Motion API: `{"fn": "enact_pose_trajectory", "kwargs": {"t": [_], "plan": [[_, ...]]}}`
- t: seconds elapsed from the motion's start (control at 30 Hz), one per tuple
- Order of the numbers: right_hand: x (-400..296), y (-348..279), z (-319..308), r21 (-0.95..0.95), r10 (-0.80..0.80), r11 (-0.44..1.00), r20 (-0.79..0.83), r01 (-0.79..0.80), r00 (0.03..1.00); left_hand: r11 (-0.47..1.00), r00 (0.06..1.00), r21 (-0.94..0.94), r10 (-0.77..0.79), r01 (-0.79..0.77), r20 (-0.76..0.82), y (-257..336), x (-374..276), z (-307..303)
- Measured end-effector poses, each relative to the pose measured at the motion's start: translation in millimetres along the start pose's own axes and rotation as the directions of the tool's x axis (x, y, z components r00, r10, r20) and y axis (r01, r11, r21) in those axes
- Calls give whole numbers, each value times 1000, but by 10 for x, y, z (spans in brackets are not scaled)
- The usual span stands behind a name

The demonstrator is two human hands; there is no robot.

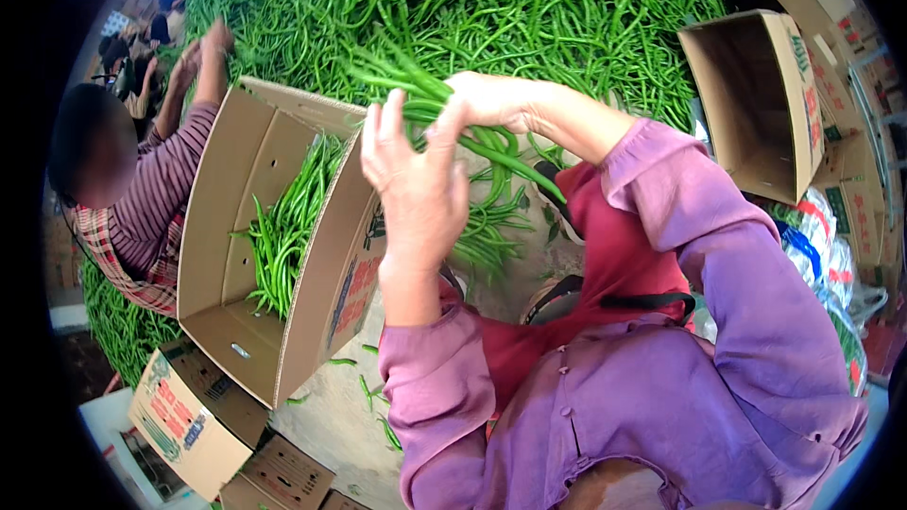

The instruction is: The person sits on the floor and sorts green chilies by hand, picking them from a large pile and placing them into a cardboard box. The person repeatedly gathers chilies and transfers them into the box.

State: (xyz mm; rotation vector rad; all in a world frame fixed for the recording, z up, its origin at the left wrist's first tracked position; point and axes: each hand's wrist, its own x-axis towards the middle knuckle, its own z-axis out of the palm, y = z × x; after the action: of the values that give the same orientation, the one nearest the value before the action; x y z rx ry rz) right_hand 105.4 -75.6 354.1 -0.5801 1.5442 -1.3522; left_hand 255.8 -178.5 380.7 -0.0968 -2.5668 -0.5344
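A bunch of long green chili peppers [418, 85] is held between my two hands, in front of a large heap of the same peppers [496, 7]. My right hand [482, 103] grips the bunch from the right, some peppers trailing below it. My left hand [418, 170] is raised against the bunch's near side, fingers up; whether it grips any peppers is unclear. Just left of it stands a tilted cardboard box [234, 227] with a pile of peppers [294, 234] along its right inner side. More peppers [489, 241] lie below my hands.
A co-worker [156, 184] in a striped top reaches to the heap at the left. An open cardboard box [751, 106] stands at the right, near plastic bags [836, 255]. Other printed boxes [191, 425] lie lower left. Loose peppers [365, 389] are scattered on the floor.
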Motion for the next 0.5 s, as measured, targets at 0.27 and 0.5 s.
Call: {"fn": "enact_pose_trajectory", "kwargs": {"t": [0.27,0.5], "plan": [[424,2362,264,-71,383,918,-92,-390,919,871,869,-42,-491,489,-68,-632,-530,-349],[754,3192,452,-647,210,716,-160,-263,965,787,794,-108,-597,608,114,-560,-525,-237]]}}
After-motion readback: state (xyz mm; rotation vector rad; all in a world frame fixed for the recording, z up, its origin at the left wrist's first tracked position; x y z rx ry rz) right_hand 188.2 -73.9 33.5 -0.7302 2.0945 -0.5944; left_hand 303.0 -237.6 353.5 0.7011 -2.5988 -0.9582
